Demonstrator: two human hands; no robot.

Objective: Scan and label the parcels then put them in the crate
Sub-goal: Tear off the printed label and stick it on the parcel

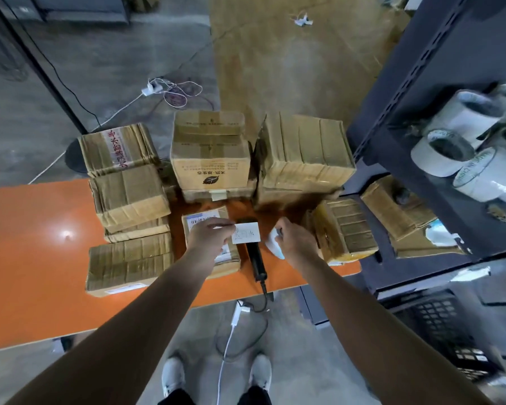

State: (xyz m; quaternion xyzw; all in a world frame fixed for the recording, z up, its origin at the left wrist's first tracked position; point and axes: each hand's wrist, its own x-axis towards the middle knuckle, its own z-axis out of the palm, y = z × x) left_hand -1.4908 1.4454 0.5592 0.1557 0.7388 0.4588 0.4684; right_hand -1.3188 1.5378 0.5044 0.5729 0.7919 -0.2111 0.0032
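A small cardboard parcel (200, 220) with a printed shipping label lies on the orange table (35, 244), just under my left hand (209, 233). That hand pinches a white paper label (246, 233) with handwriting on it, held above the black barcode scanner (255, 258) lying on the table. My right hand (294, 239) grips a white object (274, 244), probably a label roll or backing, to the right of the scanner. A black plastic crate (438, 325) stands on the floor at the lower right.
Several taped cardboard parcels are stacked around: left (129, 197), back centre (211, 153), back right (304, 153), right (345, 229). A dark metal shelf (421, 83) at the right holds white tape rolls (456, 135) and more boxes. The scanner cable hangs off the table's front edge.
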